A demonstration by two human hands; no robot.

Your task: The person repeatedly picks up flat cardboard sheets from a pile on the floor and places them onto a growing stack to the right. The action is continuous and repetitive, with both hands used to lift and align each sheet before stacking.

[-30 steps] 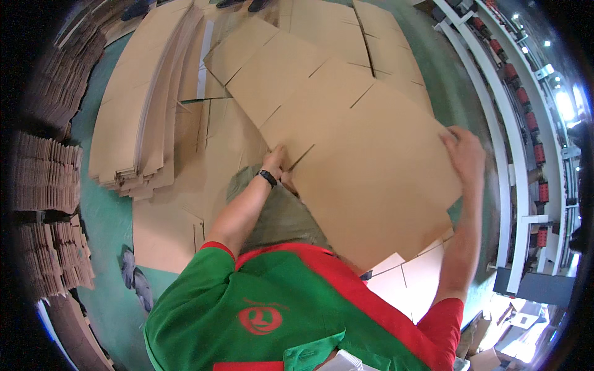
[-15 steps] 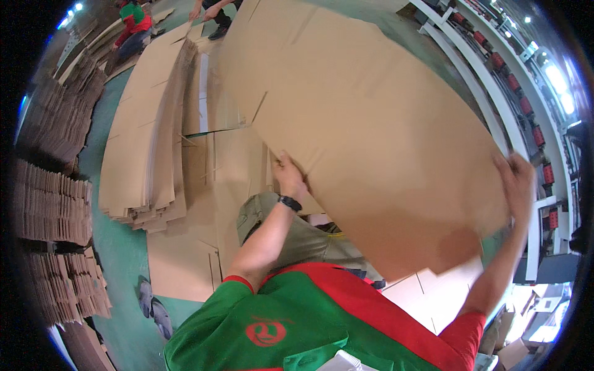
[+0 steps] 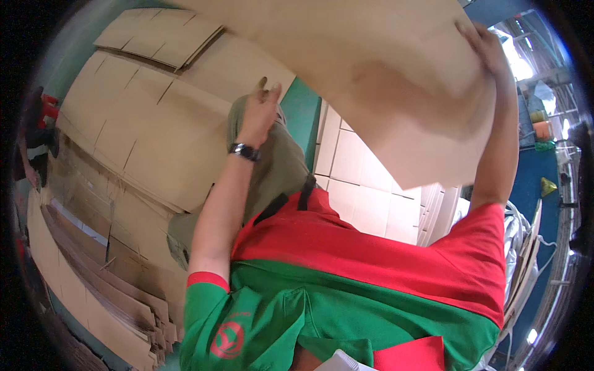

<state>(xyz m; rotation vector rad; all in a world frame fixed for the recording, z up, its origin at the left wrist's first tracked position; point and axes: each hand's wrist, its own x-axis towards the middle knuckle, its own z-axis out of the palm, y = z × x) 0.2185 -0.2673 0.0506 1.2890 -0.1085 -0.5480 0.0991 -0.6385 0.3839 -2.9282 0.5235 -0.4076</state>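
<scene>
A large brown cardboard sheet (image 3: 383, 68) is held up in front of me, slanting across the top of the view; its upper part runs out of the picture. My right hand (image 3: 486, 52) grips its right edge, with the fingers on the near face. My left hand (image 3: 260, 114), wearing a dark wristwatch (image 3: 245, 151), is raised over my knee below the sheet's left edge. Its thumb and a finger stand apart, and nothing shows between them. It appears clear of the sheet. Flat cardboard sheets with slits (image 3: 133, 117) lie to the left of my legs.
Beyond my knees, brightly lit cardboard stacks (image 3: 365, 164) stand under the held sheet. Another stack of cardboard (image 3: 93, 290) is at lower left. Part of another person (image 3: 38, 139) shows at the far left. Wrapped material and boards (image 3: 523, 260) lean at right, near a blue surface (image 3: 529, 179).
My body and view have turned right. The sheet swung along with my right hand, and my left hand came off its edge. The brightly lit stacks now show more.
</scene>
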